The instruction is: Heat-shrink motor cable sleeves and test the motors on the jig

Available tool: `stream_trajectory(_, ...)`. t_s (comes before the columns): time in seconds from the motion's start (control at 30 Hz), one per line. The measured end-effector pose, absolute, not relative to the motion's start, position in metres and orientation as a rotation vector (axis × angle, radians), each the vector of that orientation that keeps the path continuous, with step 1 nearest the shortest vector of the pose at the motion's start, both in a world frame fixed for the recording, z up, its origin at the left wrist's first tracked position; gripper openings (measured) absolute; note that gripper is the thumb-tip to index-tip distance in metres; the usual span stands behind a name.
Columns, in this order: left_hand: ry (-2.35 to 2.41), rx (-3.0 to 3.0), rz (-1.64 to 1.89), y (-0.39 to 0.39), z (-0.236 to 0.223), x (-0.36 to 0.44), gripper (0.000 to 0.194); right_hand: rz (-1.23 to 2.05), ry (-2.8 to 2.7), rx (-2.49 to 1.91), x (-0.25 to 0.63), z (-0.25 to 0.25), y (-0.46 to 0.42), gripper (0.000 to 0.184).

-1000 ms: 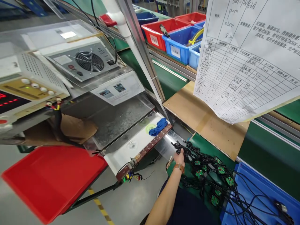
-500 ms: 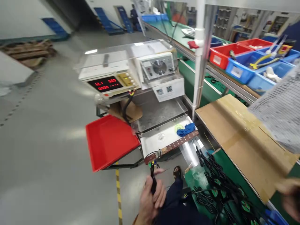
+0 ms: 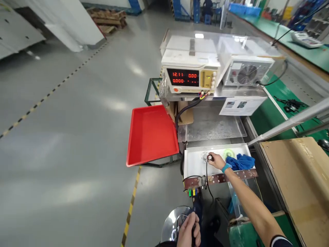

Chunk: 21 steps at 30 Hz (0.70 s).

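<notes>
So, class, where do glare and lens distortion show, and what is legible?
Head view: pale glare on the grey floor, white glints on the clear cover; wide-angle stretch likely slants the pale post; red digits readable, print on the hanging sheet too small.

Left hand (image 3: 189, 229) runs off the near edge, wrist out of frame; its fingers hide most of a dark item (image 3: 193, 236), type unclear. Shiny round surface (image 3: 170, 223) partly behind that hand, near side lost in dark clothing. Right hand (image 3: 216, 161) covers part of the round part (image 3: 210, 157), details too small. Blue cloth (image 3: 240, 162) hides some of the white tray (image 3: 192, 161). Print on the hanging sheet (image 3: 241, 105) unreadable. Cardboard (image 3: 290, 171) cut off at right. Far person (image 3: 207, 7) blurred, cut by the top edge. Keypad device (image 3: 305, 39) markings illegible.
</notes>
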<state>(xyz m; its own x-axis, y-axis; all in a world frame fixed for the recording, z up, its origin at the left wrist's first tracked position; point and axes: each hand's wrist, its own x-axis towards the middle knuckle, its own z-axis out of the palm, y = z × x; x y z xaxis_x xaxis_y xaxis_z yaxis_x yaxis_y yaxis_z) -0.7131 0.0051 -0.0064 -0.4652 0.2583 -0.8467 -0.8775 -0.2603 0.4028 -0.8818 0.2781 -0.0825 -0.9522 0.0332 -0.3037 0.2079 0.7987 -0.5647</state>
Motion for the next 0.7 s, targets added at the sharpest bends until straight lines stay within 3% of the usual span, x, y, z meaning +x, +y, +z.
stream_trajectory(0.13, 1.225, -0.863, 1.851, 0.017, -0.022, -0.724, 0.057, -0.71, 2.661, 0.108, -0.903, -0.119, 0.266, 0.046)
stream_trajectory(0.23, 1.26, -0.895, 1.804, 0.028, -0.036, -0.73, 0.061, -0.575, 2.65, 0.098, -0.909, -0.133, 0.256, 0.048)
stream_trajectory(0.7, 1.424, -0.759, 1.727, 0.057, -0.093, -0.748, 0.061, -0.431, 2.484, -0.093, -0.919, -0.133, 0.269, 0.073)
